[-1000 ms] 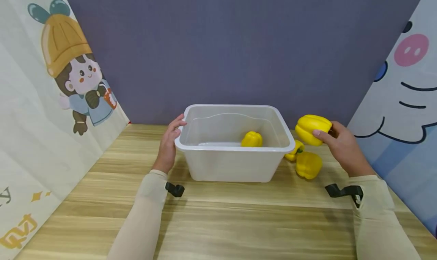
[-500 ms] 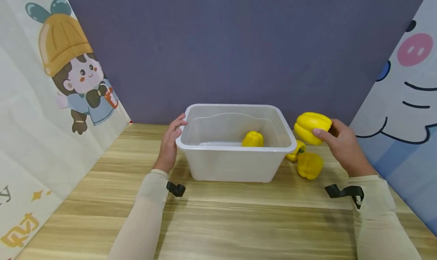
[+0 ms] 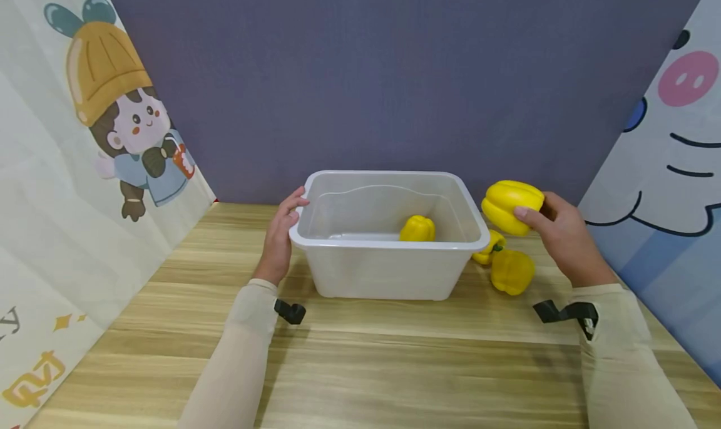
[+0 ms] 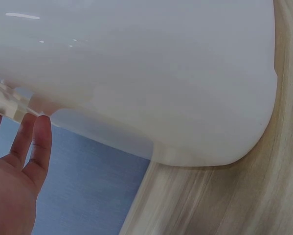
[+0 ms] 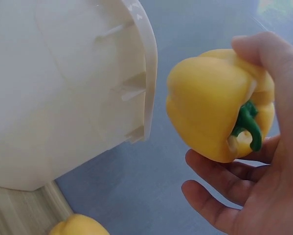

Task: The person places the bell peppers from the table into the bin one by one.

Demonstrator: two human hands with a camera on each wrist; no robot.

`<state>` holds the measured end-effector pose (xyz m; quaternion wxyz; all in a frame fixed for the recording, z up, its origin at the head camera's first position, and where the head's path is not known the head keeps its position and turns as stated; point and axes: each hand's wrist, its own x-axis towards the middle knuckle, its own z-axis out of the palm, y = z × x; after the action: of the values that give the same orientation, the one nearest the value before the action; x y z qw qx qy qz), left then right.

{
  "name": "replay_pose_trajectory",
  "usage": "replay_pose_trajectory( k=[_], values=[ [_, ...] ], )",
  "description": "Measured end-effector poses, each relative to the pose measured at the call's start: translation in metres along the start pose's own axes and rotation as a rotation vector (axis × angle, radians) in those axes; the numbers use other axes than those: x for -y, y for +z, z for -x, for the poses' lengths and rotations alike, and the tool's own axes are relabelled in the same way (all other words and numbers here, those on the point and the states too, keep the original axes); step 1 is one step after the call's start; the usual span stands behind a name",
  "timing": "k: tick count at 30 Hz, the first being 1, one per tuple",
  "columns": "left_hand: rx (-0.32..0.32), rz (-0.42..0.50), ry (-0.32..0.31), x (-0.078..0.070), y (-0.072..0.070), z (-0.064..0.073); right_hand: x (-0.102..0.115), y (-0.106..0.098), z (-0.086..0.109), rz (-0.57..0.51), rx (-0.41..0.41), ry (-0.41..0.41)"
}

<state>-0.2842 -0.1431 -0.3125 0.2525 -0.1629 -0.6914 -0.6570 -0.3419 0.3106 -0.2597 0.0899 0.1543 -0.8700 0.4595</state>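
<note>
In my right hand (image 3: 566, 238) a yellow bell pepper (image 3: 511, 206) is held in the air, just right of the bin's rim. Its green stem (image 5: 249, 125) faces my palm in the right wrist view, with the thumb on top and fingers beneath. My left hand (image 3: 277, 238) holds the left rim of a white plastic bin (image 3: 383, 272); some fingertips (image 4: 42, 125) touch it from outside, under the rim. One yellow pepper (image 3: 417, 229) lies inside the bin, its lower part hidden by the front wall. Two more, a pepper (image 3: 511, 272) and a partly hidden pepper (image 3: 489, 248), lie beside the bin's right side.
The bin stands on a wood-grain table (image 3: 383, 360), close to a dark blue-grey panel (image 3: 360, 78). Cartoon-printed cloths flank the table, a white cloth (image 3: 45, 166) on the left and a blue-and-white cloth (image 3: 664, 228) on the right.
My right hand has risen slightly and shifted a little left with the pepper in it, closer to the bin. The left hand and the bin have stayed in place.
</note>
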Motion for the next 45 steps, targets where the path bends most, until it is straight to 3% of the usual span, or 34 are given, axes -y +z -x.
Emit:
replay_pose_trajectory(
  k=[22, 32, 45],
  values=[
    [0.008, 0.025, 0.015, 0.001, 0.002, 0.0, 0.025, 0.009, -0.013, -0.017, 0.04, 0.011],
    [0.01, 0.001, -0.004, -0.001, -0.001, 0.001, 0.035, 0.008, -0.016, 0.025, 0.089, 0.0],
    [0.001, 0.024, 0.021, 0.0, 0.0, 0.0, 0.045, 0.009, -0.024, 0.052, 0.157, -0.025]
  ],
)
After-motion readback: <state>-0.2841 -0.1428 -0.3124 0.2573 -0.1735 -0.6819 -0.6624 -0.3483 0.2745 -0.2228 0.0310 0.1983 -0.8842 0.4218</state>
